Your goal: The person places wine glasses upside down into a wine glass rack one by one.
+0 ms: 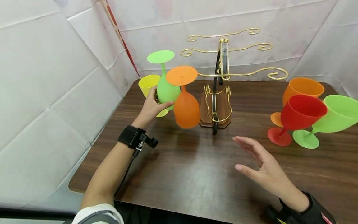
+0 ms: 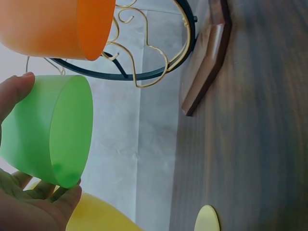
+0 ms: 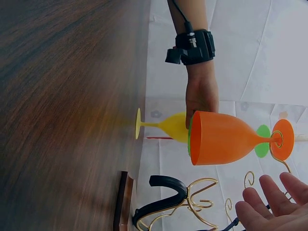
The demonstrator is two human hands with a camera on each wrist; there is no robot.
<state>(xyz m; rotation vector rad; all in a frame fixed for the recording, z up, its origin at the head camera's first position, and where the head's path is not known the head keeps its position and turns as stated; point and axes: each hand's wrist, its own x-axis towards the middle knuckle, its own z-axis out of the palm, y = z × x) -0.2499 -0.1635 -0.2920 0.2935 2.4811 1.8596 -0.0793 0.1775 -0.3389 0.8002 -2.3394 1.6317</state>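
Observation:
My left hand [image 1: 151, 109] grips the bowl of a green plastic goblet [image 1: 167, 88], held upside down with its foot upward. In the left wrist view, thumb and fingers span the bowl of the green goblet [image 2: 43, 127] near its rim. Just right of it, an orange goblet [image 1: 186, 109] hangs inverted by its foot from the front arm of a gold and black rack [image 1: 246, 74]. A yellow goblet [image 1: 148, 83] stands upright behind my left hand. My right hand [image 1: 265, 172] is held over the table with fingers spread from the thumb, holding nothing.
On the right of the wooden table [image 1: 195, 174] stand a red goblet [image 1: 302, 113], another orange goblet [image 1: 303, 87] and another green goblet [image 1: 334, 116], all upright. The rack's curled upper arms reach out both ways above its wooden base [image 1: 205, 123]. White sheeting hangs behind.

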